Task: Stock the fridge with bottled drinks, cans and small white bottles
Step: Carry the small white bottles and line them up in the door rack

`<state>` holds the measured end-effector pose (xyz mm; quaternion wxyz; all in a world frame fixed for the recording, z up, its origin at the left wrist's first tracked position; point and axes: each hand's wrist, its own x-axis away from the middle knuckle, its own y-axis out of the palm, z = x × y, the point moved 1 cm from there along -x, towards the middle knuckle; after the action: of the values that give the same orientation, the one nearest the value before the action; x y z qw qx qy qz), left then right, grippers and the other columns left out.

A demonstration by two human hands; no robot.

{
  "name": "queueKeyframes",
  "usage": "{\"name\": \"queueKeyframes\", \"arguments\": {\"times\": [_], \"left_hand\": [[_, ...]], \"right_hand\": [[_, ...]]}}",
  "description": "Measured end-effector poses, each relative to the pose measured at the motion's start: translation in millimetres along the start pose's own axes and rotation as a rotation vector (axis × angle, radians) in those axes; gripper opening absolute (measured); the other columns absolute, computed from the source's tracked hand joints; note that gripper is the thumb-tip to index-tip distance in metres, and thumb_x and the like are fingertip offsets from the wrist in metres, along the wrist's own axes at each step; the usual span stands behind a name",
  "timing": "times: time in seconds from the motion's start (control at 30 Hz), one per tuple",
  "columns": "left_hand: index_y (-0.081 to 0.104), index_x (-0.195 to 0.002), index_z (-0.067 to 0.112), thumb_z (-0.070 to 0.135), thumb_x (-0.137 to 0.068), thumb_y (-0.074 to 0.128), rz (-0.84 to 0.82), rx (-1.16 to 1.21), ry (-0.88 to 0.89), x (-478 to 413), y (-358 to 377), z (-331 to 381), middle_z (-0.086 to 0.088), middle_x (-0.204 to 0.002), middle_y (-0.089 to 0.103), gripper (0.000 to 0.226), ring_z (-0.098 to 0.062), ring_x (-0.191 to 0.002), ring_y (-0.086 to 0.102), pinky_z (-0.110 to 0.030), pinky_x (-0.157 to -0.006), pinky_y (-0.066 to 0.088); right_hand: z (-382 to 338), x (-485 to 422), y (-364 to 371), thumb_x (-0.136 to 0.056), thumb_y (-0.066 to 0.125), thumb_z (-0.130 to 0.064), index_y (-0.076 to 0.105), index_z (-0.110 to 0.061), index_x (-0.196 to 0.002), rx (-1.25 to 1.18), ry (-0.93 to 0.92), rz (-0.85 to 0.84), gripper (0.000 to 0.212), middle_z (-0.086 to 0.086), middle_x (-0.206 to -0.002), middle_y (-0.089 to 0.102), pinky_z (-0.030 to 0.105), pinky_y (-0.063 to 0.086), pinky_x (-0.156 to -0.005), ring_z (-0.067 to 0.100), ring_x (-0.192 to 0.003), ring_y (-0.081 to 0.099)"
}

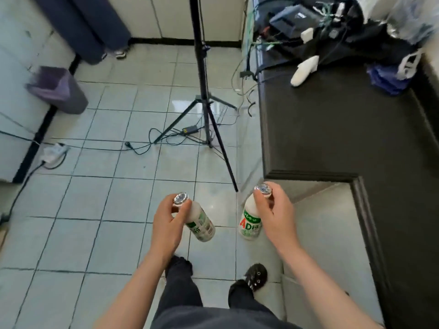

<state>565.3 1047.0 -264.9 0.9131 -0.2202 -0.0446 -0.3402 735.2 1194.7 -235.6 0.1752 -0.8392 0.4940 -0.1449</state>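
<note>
I carry two small white bottles with green labels and foil tops over the tiled floor. My left hand pinches the neck of the left white bottle, which hangs tilted with its base toward the right. My right hand grips the top of the right white bottle, which hangs nearly upright and shows red "AD" lettering. The fridge is not in view.
A black tripod stands ahead on the floor with cables and a power strip around it. A dark countertop with bags and electronics runs along the right. A purple bin sits at left, and a person's legs beyond it.
</note>
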Motion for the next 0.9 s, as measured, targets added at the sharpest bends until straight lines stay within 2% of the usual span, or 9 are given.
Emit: {"name": "queueKeyframes", "arguments": {"times": [0.1,0.17,0.27,0.37,0.5,0.57,0.73,0.83,0.9], "left_hand": [[0.059,-0.090,0.029,0.027,-0.093,0.058,0.100,0.077,-0.093,-13.1,-59.2,-31.8,0.004,-0.092,0.062,0.003,-0.009,-0.082,0.057,-0.024,-0.068,0.044],[0.059,-0.090,0.028,0.023,-0.093,0.057,0.151,0.114,-0.129,-22.9,-105.3,-51.2,0.002,-0.092,0.062,0.006,-0.014,-0.083,0.058,-0.026,-0.069,0.045],[0.057,-0.089,0.034,0.025,-0.092,0.058,0.249,0.126,-0.132,-37.8,-183.6,-75.3,0.005,-0.093,0.062,0.010,-0.009,-0.083,0.059,-0.023,-0.067,0.045],[0.054,-0.086,0.039,0.028,-0.091,0.059,0.397,0.127,-0.141,-48.8,-263.7,-95.0,0.009,-0.095,0.061,0.012,-0.002,-0.083,0.057,-0.018,-0.064,0.041],[0.053,-0.085,0.042,0.029,-0.089,0.060,0.607,0.132,-0.166,-39.6,-354.3,-118.7,0.010,-0.097,0.057,0.015,-0.005,-0.088,0.055,-0.024,-0.069,0.045],[0.052,-0.088,0.043,0.029,-0.089,0.059,0.712,0.146,-0.176,-28.1,-389.7,-131.5,0.010,-0.098,0.057,0.016,-0.004,-0.090,0.055,-0.021,-0.069,0.043],[0.056,-0.100,0.028,0.021,-0.089,0.061,0.923,0.160,-0.249,-1.9,-451.5,-167.1,0.003,-0.103,0.058,0.014,-0.003,-0.089,0.053,-0.004,-0.064,0.040],[0.056,-0.101,0.029,0.020,-0.090,0.061,1.013,0.164,-0.312,3.4,-488.1,-187.1,0.005,-0.102,0.057,0.015,-0.006,-0.091,0.054,-0.010,-0.067,0.040],[0.056,-0.096,0.034,0.021,-0.090,0.061,1.055,0.185,-0.329,-0.8,-518.3,-200.0,0.008,-0.100,0.058,0.015,-0.007,-0.092,0.056,-0.014,-0.070,0.041]], "right_hand": [[-33.5,-4.1,67.0,-0.087,0.051,-0.040,0.051,-0.039,-0.081,0.028,-0.047,-0.074,0.006,-0.014,-0.079,0.060,0.009,0.039,-0.064,-0.005,-0.076,0.055],[-59.3,-6.3,117.0,-0.087,0.051,-0.038,0.052,-0.040,-0.082,0.033,-0.072,-0.148,0.005,-0.017,-0.079,0.058,0.005,0.038,-0.063,-0.010,-0.077,0.054],[-99.5,-9.4,196.4,-0.087,0.051,-0.041,0.053,-0.036,-0.088,0.054,-0.125,-0.257,0.005,-0.015,-0.080,0.059,0.009,0.038,-0.063,-0.005,-0.080,0.054],[-141.7,-9.0,273.3,-0.088,0.050,-0.044,0.052,-0.037,-0.085,0.059,-0.222,-0.355,0.008,-0.016,-0.081,0.060,0.008,0.038,-0.061,-0.003,-0.077,0.054],[-191.2,1.4,359.6,-0.094,0.053,-0.036,0.055,-0.033,-0.090,0.036,-0.327,-0.529,0.006,-0.017,-0.082,0.059,0.009,0.041,-0.063,-0.001,-0.077,0.056],[-213.5,6.9,398.8,-0.094,0.054,-0.034,0.056,-0.034,-0.092,0.020,-0.367,-0.607,0.003,-0.016,-0.083,0.061,0.010,0.043,-0.063,-0.001,-0.079,0.057],[-258.2,26.1,492.7,-0.090,0.057,-0.032,0.058,-0.025,-0.095,0.019,-0.484,-0.783,0.009,-0.015,-0.083,0.061,0.007,0.042,-0.060,-0.006,-0.077,0.056],[-282.7,37.7,552.8,-0.090,0.058,-0.031,0.058,-0.029,-0.093,0.017,-0.530,-0.892,0.004,-0.021,-0.082,0.062,0.009,0.043,-0.059,-0.006,-0.078,0.057],[-301.9,43.3,595.7,-0.090,0.058,-0.031,0.054,-0.038,-0.089,0.002,-0.565,-0.945,0.008,-0.026,-0.085,0.062,0.007,0.043,-0.059,-0.008,-0.078,0.057]]}}
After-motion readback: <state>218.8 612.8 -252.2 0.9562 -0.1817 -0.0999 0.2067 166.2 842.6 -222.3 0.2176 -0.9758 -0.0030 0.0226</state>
